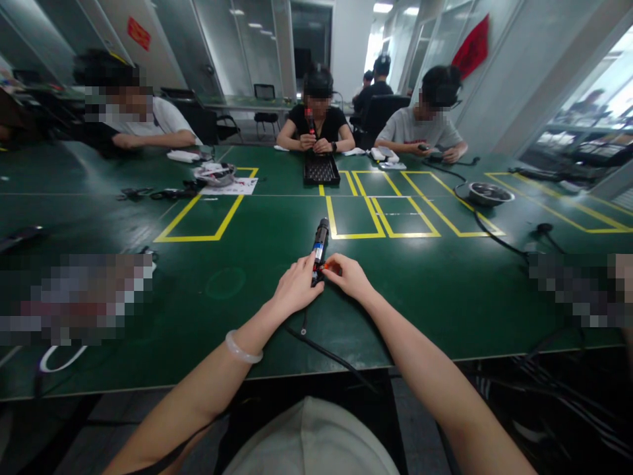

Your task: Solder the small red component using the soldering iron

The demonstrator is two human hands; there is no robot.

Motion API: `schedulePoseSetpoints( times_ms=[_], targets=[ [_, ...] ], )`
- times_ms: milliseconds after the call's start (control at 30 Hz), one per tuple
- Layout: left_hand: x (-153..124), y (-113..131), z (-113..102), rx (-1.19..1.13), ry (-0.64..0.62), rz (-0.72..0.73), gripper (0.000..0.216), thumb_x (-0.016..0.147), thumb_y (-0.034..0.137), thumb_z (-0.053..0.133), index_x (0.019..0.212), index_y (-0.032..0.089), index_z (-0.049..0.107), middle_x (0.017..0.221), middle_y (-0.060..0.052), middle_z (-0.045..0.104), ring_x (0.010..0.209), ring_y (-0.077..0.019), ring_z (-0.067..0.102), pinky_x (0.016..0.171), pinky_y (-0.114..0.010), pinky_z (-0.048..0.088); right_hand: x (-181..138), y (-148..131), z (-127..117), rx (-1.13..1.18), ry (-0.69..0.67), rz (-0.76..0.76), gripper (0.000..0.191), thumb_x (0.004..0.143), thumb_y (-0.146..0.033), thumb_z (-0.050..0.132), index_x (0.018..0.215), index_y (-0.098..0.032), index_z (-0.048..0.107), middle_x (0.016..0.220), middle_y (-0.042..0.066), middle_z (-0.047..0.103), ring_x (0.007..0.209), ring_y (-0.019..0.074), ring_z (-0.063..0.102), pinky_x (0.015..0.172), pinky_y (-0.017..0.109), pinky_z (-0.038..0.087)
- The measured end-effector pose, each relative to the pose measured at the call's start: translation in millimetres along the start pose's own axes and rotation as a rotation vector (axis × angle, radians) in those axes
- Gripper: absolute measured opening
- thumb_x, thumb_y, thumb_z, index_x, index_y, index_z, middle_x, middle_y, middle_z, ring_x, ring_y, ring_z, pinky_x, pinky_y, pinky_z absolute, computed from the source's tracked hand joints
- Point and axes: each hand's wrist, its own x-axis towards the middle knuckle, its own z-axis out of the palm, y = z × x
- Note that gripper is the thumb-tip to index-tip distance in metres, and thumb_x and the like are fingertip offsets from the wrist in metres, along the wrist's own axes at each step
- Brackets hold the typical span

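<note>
A slim black cylindrical tool (321,239) with a blue and silver section points away from me over the green table. My left hand (297,285) is closed round its near end, thumb and fingers on either side. Small red and dark parts show at that end, partly covered by my fingers. My right hand (350,276) pinches a small orange-red piece (336,268) right beside it; its exact kind is too small to make out. A black cable (329,354) runs below my hands toward the table's front edge.
Yellow tape outlines (356,235) mark the green tabletop (267,218). Across the table lies a black tray (321,181) before a seated person holding a red-and-black tool. Two more people sit at the far side. A round metal bowl (490,194) and cables lie at right.
</note>
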Motion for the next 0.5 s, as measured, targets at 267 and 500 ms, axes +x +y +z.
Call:
schedulePoseSetpoints(
  times_ms=[267,500],
  targets=[
    [-4.1,0.6,-2.1,-0.058,0.02,0.031,0.061,0.086,0.034,0.055,0.142,0.021,0.036,0.14,-0.014,0.048,0.12,-0.0299,0.054,0.096,-0.043,0.046,-1.2,-2.8,-2.4,-0.296,-0.003,-0.056,0.015,0.089,-0.035,0.06,0.089,-0.02,0.062,0.082,0.004,0.058,0.076,0.017,0.053,0.069,0.028,0.037],
    [-7.6,2.9,-3.7,-0.087,0.071,0.056,0.03,0.086,0.032,0.056,0.114,0.023,0.05,0.127,-0.009,0.057,0.11,-0.0266,0.06,0.087,-0.04,0.052,-2.0,-5.4,-2.2,-0.345,-0.005,-0.062,0.02,0.091,-0.038,0.057,0.088,-0.02,0.063,0.082,0.004,0.059,0.075,0.0166,0.053,0.069,0.028,0.036]
  ],
)
